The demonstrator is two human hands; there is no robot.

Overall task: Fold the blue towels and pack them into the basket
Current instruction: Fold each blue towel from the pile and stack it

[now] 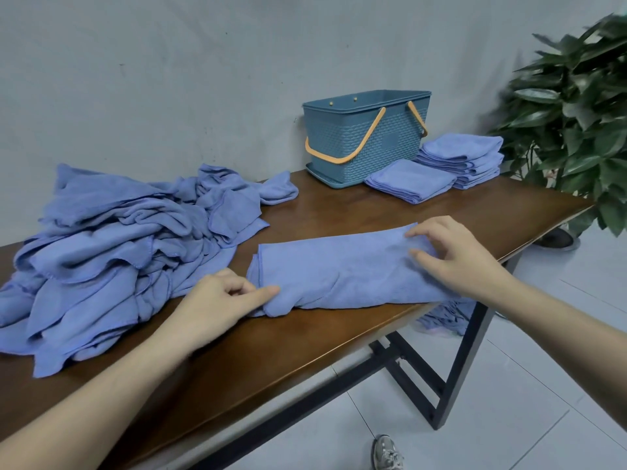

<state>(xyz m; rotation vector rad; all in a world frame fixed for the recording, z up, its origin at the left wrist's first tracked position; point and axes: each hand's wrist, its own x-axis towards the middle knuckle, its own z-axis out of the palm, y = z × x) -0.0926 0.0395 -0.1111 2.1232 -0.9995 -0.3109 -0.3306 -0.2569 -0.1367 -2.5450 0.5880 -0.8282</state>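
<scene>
A blue towel, folded into a long strip, lies across the brown table near its front edge. My left hand pinches the strip's near left corner. My right hand holds its right end between thumb and fingers. A big heap of unfolded blue towels fills the table's left side. At the back stands a blue basket with orange handles. To its right sit one folded towel and a stack of folded towels.
A leafy potted plant stands off the table's right end. The grey wall runs close behind the table. More blue cloth hangs below the table's front right edge. A shoe shows on the white tiled floor.
</scene>
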